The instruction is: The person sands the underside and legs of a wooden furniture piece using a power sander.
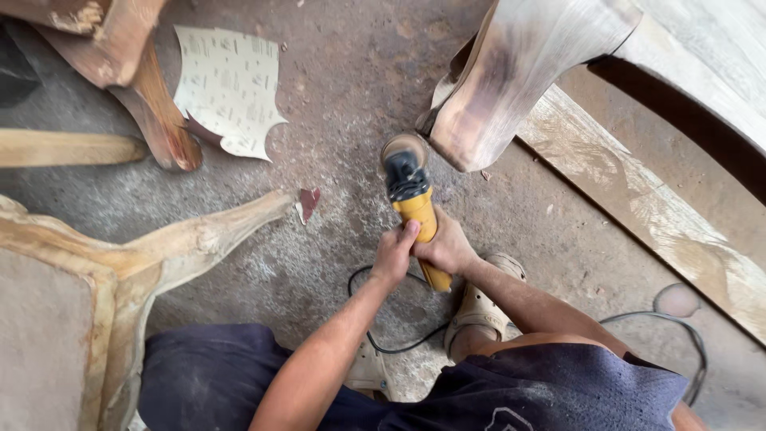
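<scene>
On a dusty concrete floor (335, 96), seen from the head camera looking straight down, a person crouches with both hands wrapped around a yellow and black angle grinder (413, 209). The left hand (394, 254) is closed round the yellow handle, its thumb lying up along the body. The right hand (447, 247) is closed round the same handle from the other side, touching the left. The tool points away from the person, and its round sanding disc (404, 148) sits just beside, perhaps touching, the lower end of a curved wooden furniture leg (511, 88), which is pale and partly darkened. Whether the disc is spinning cannot be told.

A black power cord (383, 339) trails from the back of the grinder and loops on the floor beside a tan shoe (479, 307). A second loop of cable (678, 327) lies to the right. A long pale plank (654, 207) runs diagonally under the leg's right side. To the left lies an unfinished chair frame (159, 255) with a carved leg, and above it a torn sheet of sandpaper (227, 84), back side up, next to another reddish leg (155, 120). A small scrap of sandpaper (307, 202) lies near the chair leg's tip.
</scene>
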